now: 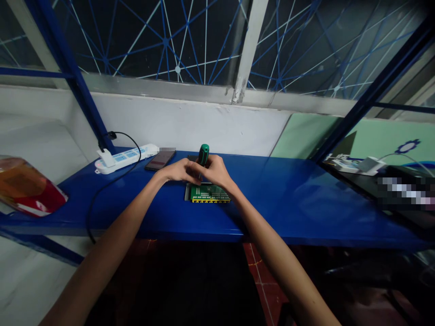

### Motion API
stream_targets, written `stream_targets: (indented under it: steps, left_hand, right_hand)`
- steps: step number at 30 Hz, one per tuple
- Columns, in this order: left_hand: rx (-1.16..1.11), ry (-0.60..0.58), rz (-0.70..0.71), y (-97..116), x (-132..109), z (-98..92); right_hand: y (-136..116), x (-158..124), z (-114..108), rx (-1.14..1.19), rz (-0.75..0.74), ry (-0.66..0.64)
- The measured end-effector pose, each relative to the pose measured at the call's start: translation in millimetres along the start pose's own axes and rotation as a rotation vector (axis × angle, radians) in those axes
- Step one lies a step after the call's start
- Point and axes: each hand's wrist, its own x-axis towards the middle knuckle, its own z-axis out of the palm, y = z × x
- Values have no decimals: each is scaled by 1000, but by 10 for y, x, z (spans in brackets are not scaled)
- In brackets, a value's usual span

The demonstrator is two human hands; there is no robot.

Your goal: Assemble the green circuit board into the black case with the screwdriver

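A green circuit board (208, 194) lies flat on the blue shelf (292, 199), near its middle. A screwdriver with a green and black handle (203, 155) stands upright over the board's far edge. My right hand (215, 171) is wrapped round the screwdriver's shaft below the handle. My left hand (181, 171) is closed beside it, fingertips pinched against the shaft or the board beneath; what they grip is hidden.
A dark phone (160, 160) lies left of the board. A white power strip (126, 157) with a plugged-in charger and black cable sits further left. A red and orange packet (25, 188) rests at the shelf's left end. White gear (369, 164) sits on a neighbouring desk, right.
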Motion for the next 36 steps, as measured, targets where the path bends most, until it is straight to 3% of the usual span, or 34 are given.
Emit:
stream_targets:
  steps: [9, 15, 21, 27, 36]
  left_hand:
    - [91, 40, -33, 24, 5, -2]
    - [78, -12, -33, 26, -2, -1]
    - [87, 58, 6, -10, 18, -6]
    - [102, -28, -32, -2, -10, -31]
    - [128, 54, -9, 42, 5, 9]
  right_hand:
    - [6, -9, -3, 9, -6, 3]
    - [7, -5, -10, 36, -1, -2]
    - [10, 3, 6, -16, -25, 23]
    - [35, 20, 16, -24, -34, 54]
    - [-2, 3, 7, -16, -37, 39]
